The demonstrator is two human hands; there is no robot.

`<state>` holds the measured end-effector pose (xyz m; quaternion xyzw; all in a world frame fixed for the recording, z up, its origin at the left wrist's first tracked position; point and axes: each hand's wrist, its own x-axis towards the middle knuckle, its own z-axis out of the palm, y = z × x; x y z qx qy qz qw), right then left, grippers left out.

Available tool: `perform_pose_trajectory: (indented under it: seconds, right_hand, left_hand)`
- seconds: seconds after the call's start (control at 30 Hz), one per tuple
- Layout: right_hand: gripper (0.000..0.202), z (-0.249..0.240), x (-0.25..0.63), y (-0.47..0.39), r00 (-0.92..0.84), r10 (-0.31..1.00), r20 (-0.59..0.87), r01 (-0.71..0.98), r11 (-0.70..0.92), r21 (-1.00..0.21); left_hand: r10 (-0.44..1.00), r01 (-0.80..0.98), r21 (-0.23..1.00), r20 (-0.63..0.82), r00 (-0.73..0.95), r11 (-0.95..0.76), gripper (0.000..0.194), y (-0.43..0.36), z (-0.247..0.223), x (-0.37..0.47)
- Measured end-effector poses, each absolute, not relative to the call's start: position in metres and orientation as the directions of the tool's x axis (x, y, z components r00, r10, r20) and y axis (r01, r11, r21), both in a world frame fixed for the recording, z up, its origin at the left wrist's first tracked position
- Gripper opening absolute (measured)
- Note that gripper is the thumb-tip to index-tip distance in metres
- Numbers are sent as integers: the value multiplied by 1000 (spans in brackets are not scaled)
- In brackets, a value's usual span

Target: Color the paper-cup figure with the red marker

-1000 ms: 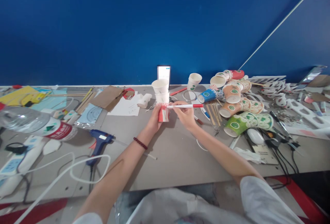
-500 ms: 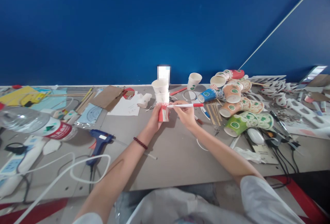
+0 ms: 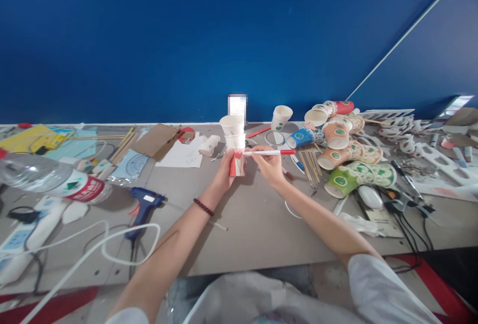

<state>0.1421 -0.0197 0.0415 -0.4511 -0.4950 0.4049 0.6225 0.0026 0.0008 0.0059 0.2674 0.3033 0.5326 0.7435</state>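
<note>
While clasping the red-and-white paper cup [image 3: 239, 165] in the left hand [image 3: 224, 167], over the middle of the counter [image 3: 257, 229] toward its back edge and just in front of the white cups [image 3: 232, 127], pinches the white-and-red pen [image 3: 269, 153] in the right hand [image 3: 272, 166]. Compared with a moment ago, shows only a slight drift of the pen's tip toward the counter's right edge, with contact too small to tell. Otherwise keeps both grasps, probably meaning pen work on the cup paused or barely advancing.
</note>
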Motion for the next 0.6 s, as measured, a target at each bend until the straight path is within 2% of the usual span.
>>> perform_pose_trajectory:
  seconds: [0.2,0.6]
  right_hand:
    - [8,40,143,-19,146,953,266,-48,275,-960]
    - [18,38,143,-18,186,955,232,-61,247,-967]
  left_hand:
    - [954,-630,729,-109,278,267,47,0,6,3]
    - [951,-636,710,-183,249,303,41,-1,8,4]
